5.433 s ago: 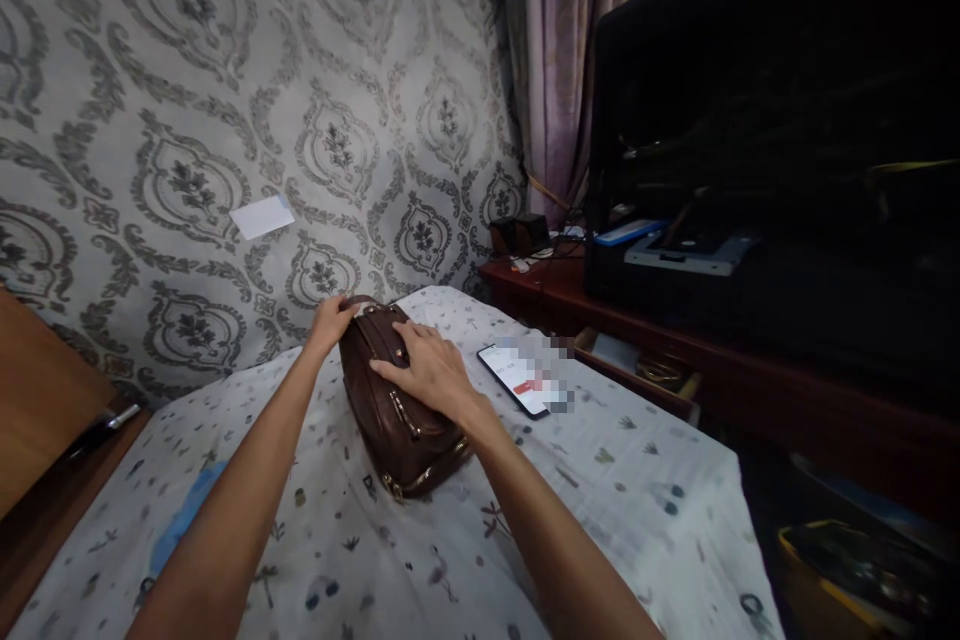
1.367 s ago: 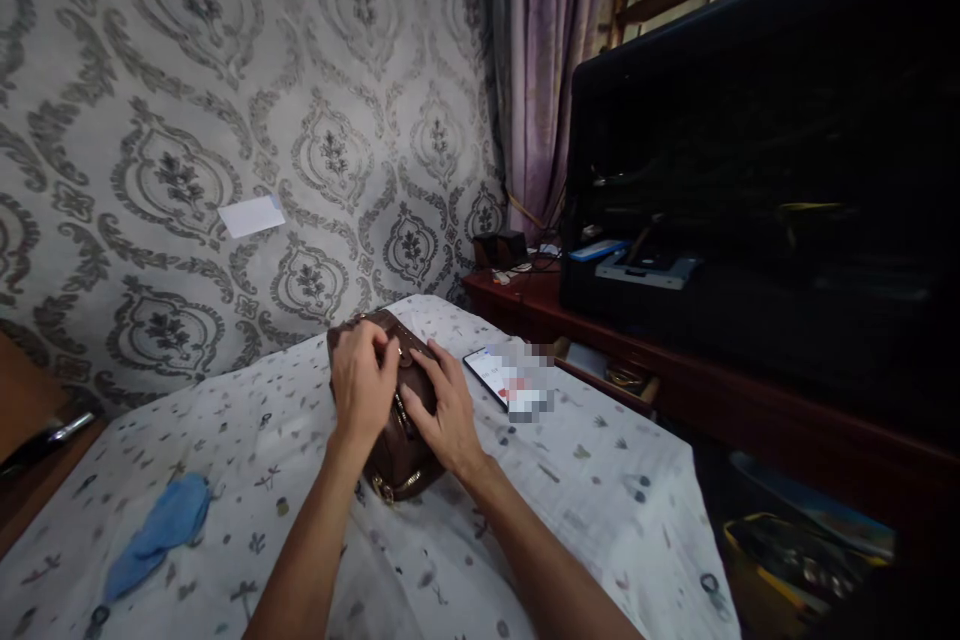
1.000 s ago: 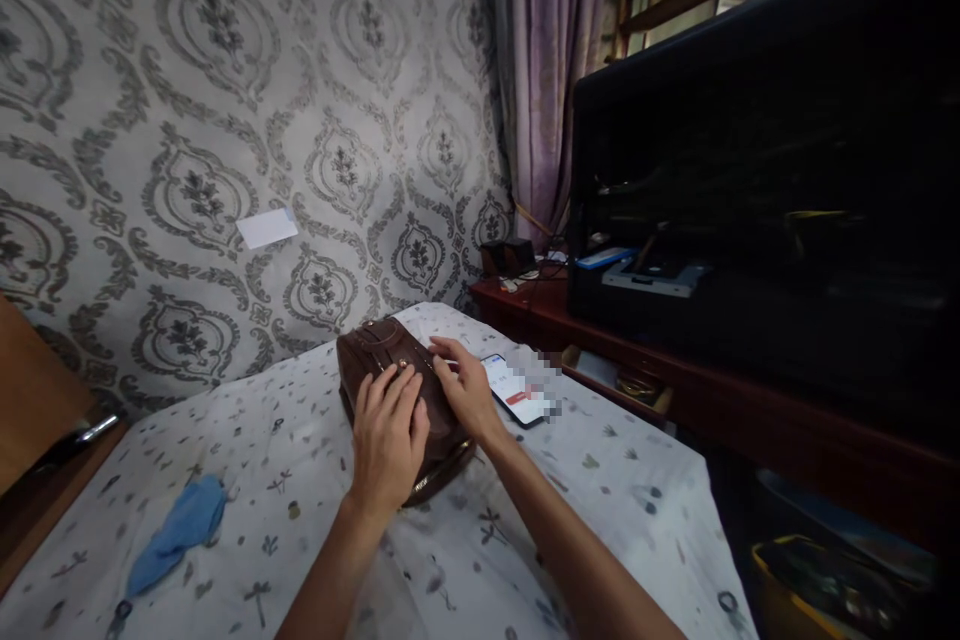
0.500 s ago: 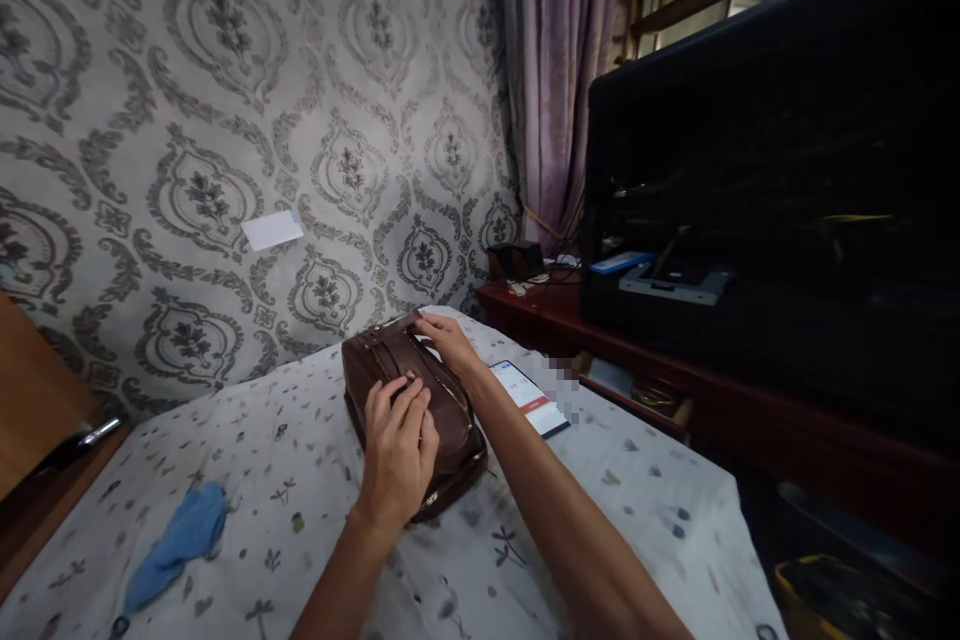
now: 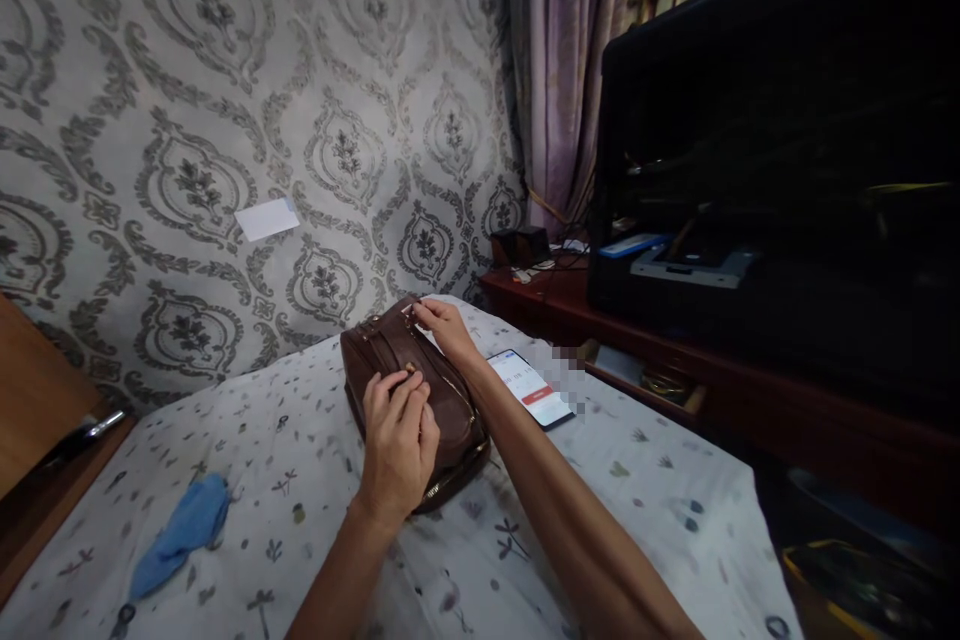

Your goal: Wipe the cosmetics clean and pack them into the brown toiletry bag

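Observation:
A brown leather bag (image 5: 442, 405) with gold-coloured zips and a small metal fitting lies on the patterned bed sheet (image 5: 315, 540). My left hand (image 5: 399, 435) rests on its upper face, fingers loosely bent and lying on the leather by the fitting; the thumb stays beside them. At the bag's far end, my right hand (image 5: 444, 325) is closed in a pinch at the zipper edge. The exact piece between those fingertips is too small to make out. Just right of the bag, partly behind my right forearm, a phone (image 5: 534, 390) lies face up with its screen lit.
A blue cloth (image 5: 184, 532) lies at left on the sheet. Beyond the bed's right edge are a dark red desk (image 5: 536, 298) with an open drawer (image 5: 690, 402) and a large black screen (image 5: 750, 120). Patterned wallpaper and a white card (image 5: 267, 219) are behind.
My right hand has shifted slightly at the bag's far end, with the zipper edge now showing beside its fingertips. My left hand stays on the bag, its fingers a little closer together.

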A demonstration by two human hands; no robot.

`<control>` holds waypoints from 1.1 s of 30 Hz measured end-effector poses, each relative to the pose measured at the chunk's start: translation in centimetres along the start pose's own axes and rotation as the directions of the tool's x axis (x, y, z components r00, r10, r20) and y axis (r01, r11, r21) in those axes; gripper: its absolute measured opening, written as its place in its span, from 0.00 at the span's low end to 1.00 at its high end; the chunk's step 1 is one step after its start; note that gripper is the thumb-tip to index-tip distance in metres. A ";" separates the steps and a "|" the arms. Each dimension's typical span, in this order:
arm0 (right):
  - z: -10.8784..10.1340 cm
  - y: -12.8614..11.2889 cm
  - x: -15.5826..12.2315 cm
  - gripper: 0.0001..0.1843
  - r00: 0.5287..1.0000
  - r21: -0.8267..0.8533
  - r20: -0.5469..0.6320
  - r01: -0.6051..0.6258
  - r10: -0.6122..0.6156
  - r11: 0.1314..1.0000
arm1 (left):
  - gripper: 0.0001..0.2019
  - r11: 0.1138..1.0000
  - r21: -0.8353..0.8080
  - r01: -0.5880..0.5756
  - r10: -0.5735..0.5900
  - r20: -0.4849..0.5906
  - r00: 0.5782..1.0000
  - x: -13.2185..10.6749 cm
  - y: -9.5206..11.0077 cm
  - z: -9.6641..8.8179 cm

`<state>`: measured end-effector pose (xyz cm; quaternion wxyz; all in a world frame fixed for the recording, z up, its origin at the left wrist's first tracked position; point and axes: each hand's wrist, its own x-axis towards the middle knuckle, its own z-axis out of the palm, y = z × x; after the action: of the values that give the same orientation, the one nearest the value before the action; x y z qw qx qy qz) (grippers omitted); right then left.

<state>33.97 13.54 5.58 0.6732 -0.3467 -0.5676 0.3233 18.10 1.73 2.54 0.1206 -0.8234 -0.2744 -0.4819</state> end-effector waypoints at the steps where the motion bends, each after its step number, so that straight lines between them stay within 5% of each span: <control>1: 0.0 0.0 0.0 0.19 1.000 -0.009 0.000 0.002 -0.002 1.000 | 0.14 1.000 0.001 0.001 -0.001 0.008 1.000 0.0 0.0 0.0; 8: -0.9 -0.5 -1.3 0.15 1.000 -0.056 0.002 -0.024 0.025 0.998 | 0.13 1.000 0.012 -0.004 0.003 0.055 0.998 0.7 0.3 -1.1; 13: -2.5 -0.9 -4.2 0.15 0.996 -0.146 -0.026 -0.090 0.087 0.985 | 0.12 0.991 0.120 0.060 -0.091 0.274 0.957 3.9 0.8 -2.8; 19: -2.1 -0.8 -6.5 0.13 0.994 -0.202 -0.054 -0.109 0.100 0.973 | 0.18 0.965 0.260 -0.027 -0.084 0.407 0.910 5.9 0.5 -2.3; 33: -1.9 -0.4 -8.0 0.22 0.987 -0.202 -0.146 -0.099 0.070 0.974 | 0.17 0.976 0.213 0.050 -0.118 0.319 0.940 4.8 -0.1 -1.3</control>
<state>34.72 6.54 1.37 0.6562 -0.4610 -0.5351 0.2655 18.92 2.75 7.30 0.1350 -0.8633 -0.3732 -0.3117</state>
